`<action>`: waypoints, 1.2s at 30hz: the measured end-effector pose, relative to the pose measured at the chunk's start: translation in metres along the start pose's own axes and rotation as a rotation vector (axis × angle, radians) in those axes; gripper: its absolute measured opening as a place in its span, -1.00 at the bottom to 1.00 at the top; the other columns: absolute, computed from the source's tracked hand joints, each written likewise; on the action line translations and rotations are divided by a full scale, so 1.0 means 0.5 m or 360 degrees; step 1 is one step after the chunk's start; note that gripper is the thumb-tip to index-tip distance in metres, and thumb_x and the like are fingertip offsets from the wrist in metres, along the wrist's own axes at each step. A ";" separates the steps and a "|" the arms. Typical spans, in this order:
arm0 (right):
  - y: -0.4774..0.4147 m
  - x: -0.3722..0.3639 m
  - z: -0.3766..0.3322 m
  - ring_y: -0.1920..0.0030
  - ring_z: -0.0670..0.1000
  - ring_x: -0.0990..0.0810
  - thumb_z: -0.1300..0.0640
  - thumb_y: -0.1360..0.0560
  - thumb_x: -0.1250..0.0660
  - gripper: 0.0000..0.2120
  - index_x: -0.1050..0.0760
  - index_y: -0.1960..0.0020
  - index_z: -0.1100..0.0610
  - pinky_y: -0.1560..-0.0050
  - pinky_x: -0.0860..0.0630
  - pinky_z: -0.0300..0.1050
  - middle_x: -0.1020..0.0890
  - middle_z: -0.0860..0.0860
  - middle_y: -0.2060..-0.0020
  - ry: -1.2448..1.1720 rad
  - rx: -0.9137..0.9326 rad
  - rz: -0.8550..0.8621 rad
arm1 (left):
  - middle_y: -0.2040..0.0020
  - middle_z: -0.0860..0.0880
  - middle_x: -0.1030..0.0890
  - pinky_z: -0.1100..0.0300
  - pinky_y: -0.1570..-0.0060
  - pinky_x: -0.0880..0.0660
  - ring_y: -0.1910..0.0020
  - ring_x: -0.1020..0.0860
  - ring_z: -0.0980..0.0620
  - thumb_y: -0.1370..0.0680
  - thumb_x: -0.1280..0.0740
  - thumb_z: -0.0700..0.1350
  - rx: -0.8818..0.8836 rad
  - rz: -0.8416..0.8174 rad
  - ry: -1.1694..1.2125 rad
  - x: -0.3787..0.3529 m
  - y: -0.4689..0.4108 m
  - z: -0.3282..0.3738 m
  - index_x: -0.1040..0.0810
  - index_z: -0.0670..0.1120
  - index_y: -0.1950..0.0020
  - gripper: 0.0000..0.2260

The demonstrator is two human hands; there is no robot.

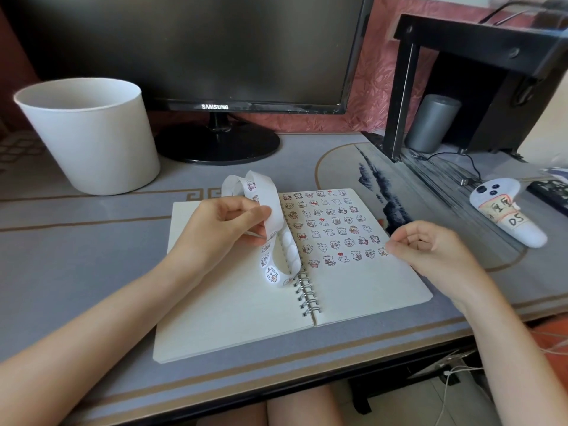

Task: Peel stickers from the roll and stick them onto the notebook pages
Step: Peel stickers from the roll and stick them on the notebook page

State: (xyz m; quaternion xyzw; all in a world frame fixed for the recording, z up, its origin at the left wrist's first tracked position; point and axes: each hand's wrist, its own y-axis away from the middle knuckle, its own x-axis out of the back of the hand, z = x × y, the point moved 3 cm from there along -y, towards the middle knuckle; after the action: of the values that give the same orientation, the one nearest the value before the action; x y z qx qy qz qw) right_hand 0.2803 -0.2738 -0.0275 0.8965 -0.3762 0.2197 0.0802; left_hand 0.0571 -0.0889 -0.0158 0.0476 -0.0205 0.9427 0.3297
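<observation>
A notebook [239, 318] lies open on the bench [92, 241], with rows of stickers [332, 229] on its right page. The left hand [227, 229] pinches the looping sticker strip [273, 207] over the spine. The right hand [430, 247], fingers curled, touches the last sticker at the page edge; whether it pinches it, I cannot tell.

The word "SAMSUNG" stands in white letters on the bottom edge of the black monitor [215, 107]. The white controller [508, 215] on the right has a paper label with hand-written signs that are hard to read, and under them the letters "DS".
</observation>
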 end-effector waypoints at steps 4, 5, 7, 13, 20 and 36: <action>-0.005 0.005 0.007 0.44 -0.12 -0.42 0.29 -0.46 -0.39 -0.90 -0.54 0.15 0.12 0.49 -0.30 -0.44 -0.55 0.03 0.28 -0.0051 -0.0008 0.0045 | 0.36 -0.03 -0.64 0.40 0.27 -0.52 0.37 -0.61 0.11 -0.52 -0.36 -0.15 -0.0003 0.0000 0.0006 0.000 0.001 0.001 -0.62 -0.19 0.21 -0.85; -0.004 0.005 0.005 0.44 -0.10 -0.41 0.27 -0.46 -0.40 -0.93 -0.55 0.15 0.13 0.50 -0.30 -0.43 -0.55 0.04 0.28 -0.0060 -0.0002 0.0058 | 0.37 -0.04 -0.63 0.41 0.28 -0.51 0.37 -0.60 0.11 -0.52 -0.36 -0.16 -0.0003 0.0000 0.0013 -0.001 0.002 0.002 -0.62 -0.20 0.21 -0.85; -0.002 0.000 0.001 0.44 -0.12 -0.42 0.22 -0.43 -0.44 -0.93 -0.56 0.14 0.15 0.49 -0.32 -0.43 -0.55 0.03 0.29 -0.0077 0.0023 0.0061 | 0.36 -0.05 -0.63 0.41 0.30 -0.50 0.37 -0.60 0.11 -0.52 -0.36 -0.17 -0.0006 -0.0005 0.0018 -0.002 0.003 0.002 -0.61 -0.22 0.20 -0.85; -0.003 -0.006 -0.001 0.27 0.01 -0.48 0.26 -0.38 -0.49 -0.89 -0.57 0.16 0.14 0.21 -0.41 -0.15 -0.58 0.06 0.27 0.0015 0.0041 0.0074 | 0.34 -0.07 -0.63 0.40 0.27 -0.52 0.37 -0.60 0.10 -0.53 -0.36 -0.17 -0.0008 -0.0006 0.0009 -0.003 0.002 0.002 -0.61 -0.22 0.19 -0.85; -0.007 -0.006 -0.001 0.40 -0.05 -0.43 0.23 -0.43 -0.43 -0.94 -0.56 0.18 0.13 0.32 -0.34 -0.20 -0.58 0.05 0.30 0.0021 0.0038 0.0103 | 0.33 -0.06 -0.64 0.35 0.18 -0.57 0.36 -0.61 0.10 -0.52 -0.37 -0.15 -0.0004 0.0000 -0.0009 -0.002 0.000 0.000 -0.61 -0.20 0.20 -0.85; 0.010 0.006 -0.008 0.31 -0.12 -0.50 0.34 -0.42 -0.42 -0.85 -0.54 0.07 0.17 0.45 -0.34 -0.47 -0.56 0.07 0.21 -0.0038 -0.0028 -0.0132 | 0.34 -0.08 -0.62 0.36 0.22 -0.55 0.36 -0.60 0.08 -0.52 -0.36 -0.16 -0.0024 -0.0023 0.0012 -0.002 0.002 0.001 -0.60 -0.22 0.20 -0.84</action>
State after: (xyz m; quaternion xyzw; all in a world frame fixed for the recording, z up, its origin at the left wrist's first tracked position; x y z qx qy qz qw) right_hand 0.2772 -0.2780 -0.0225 0.9132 -0.3415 0.2020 0.0927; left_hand 0.0574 -0.0904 -0.0152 0.0419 -0.0260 0.9402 0.3369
